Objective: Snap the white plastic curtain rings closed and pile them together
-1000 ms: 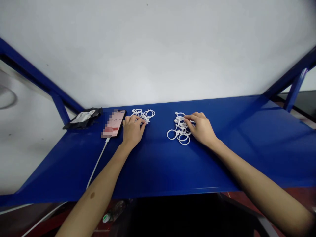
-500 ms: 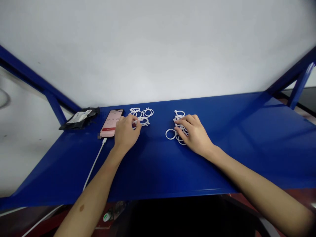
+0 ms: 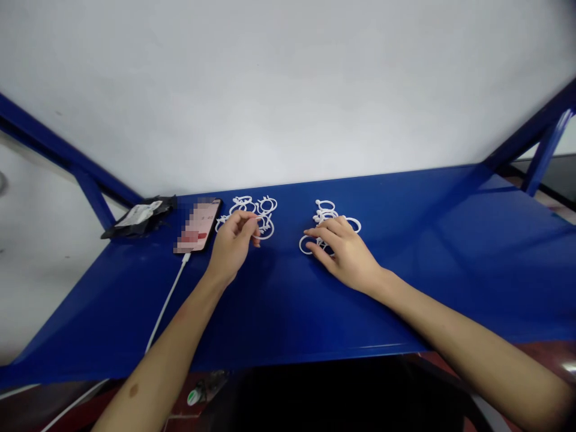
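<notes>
My left hand [image 3: 234, 240] is closed in a pinch on a white plastic ring [image 3: 272, 232], which sticks out to the right of the fingertips. Behind and around it lies a loose group of similar white rings [image 3: 267, 204], some with small knobs or prongs, partly covered by the hand. Over a second heap of white rings [image 3: 324, 214] rests my right hand [image 3: 344, 249], its thumb and fingers apart. One ring [image 3: 306, 244] shows left of the right thumb, another [image 3: 359, 224] beyond the knuckles. The right palm hides part of this heap.
Left of the rings, a phone [image 3: 198, 225] lies on the blue table [image 3: 288, 312] with a white cable [image 3: 167, 303] running off the front edge. Farther left is a black plastic packet [image 3: 139, 216]. A white wall stands behind; blue posts [image 3: 92, 192] rise at both sides.
The left hand has turned slightly, and the ring in its pinch now shows more fully. The right hand's fingers have spread over their heap, and a ring now shows beyond its knuckles.
</notes>
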Demonstrator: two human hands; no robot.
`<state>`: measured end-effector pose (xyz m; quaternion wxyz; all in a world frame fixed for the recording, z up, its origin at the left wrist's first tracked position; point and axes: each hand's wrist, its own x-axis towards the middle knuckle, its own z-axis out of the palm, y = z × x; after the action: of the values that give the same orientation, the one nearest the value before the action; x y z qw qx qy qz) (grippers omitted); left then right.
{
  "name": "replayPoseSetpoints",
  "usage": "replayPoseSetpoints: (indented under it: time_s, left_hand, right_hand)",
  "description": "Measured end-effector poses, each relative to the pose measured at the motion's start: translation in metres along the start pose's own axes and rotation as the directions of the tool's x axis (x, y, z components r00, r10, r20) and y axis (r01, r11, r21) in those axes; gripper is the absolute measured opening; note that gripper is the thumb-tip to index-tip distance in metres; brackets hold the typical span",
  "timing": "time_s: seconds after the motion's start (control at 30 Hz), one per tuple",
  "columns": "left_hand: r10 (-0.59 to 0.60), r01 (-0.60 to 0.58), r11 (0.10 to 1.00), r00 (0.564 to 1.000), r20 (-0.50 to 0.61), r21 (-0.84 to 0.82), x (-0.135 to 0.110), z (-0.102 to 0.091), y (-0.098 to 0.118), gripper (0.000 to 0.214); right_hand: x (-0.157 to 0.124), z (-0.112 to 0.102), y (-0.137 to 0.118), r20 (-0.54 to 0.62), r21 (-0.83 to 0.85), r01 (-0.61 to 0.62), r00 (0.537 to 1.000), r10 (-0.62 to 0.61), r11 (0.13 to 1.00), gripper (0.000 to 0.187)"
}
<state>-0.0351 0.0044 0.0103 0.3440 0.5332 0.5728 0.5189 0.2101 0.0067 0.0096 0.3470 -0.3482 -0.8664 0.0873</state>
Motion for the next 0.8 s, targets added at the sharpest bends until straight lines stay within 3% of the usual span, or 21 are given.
replayPoseSetpoints:
  time_s: [0.07,0.13,0.27,0.37,0.53,0.8]
  left_hand:
    - [-0.058,0.076,0.985,0.991,0.120,-0.158,-0.006,0.008,0.000,0.015]
    - [-0.101,0.156,0.964,0.964,0.248,-0.214,-0.015,0.016,0.003,0.019]
    - [-0.083,0.207,0.954,0.878,0.471,-0.218,-0.027,0.025,0.009,0.023]
    - [-0.047,0.175,0.968,0.832,0.553,-0.180,-0.030,0.024,0.012,0.023]
    - [-0.022,0.036,0.999,0.856,0.516,-0.017,-0.028,0.019,0.011,0.025]
    - [0.113,-0.142,0.989,0.905,0.410,0.040,-0.027,0.021,0.002,0.024]
  right_hand:
    - [0.000,0.001,-0.001,0.015,0.024,-0.003,1.000,0.003,1.000,0.023]
    - [-0.001,0.003,-0.002,0.027,0.046,-0.011,1.000,0.010,0.999,0.024]
    - [-0.003,0.003,-0.005,0.027,0.134,-0.056,0.998,0.053,0.989,0.016]
    - [-0.004,0.003,-0.006,-0.015,0.223,-0.101,0.994,0.107,0.970,0.014]
    - [-0.006,0.000,-0.008,-0.013,0.287,-0.067,0.997,0.074,0.956,0.016]
    - [-0.006,-0.001,-0.008,0.073,0.379,-0.012,0.997,-0.017,0.925,0.009]
